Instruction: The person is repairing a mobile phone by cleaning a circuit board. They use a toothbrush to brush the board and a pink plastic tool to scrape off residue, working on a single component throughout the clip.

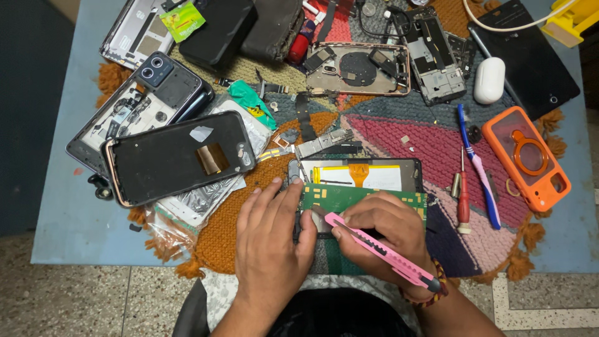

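1. Near the tabletop's (68, 224) front edge, the right hand (384, 228) has its grip closed around a pink utility knife (380, 249), blade tip hidden against a green circuit board (349, 198).
2. Left hand (271, 234) lies flat, fingers spread, pressing the opened phone (359, 175); its palm covers the phone's lower left.
3. Both forearms are cut off at the picture's bottom.

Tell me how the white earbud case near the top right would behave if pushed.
The white earbud case looks smooth and glossy, so probably slippery to pinch. Its rounded pebble shape might rock or slide. It lies partly on the woven mat, which may slow it.
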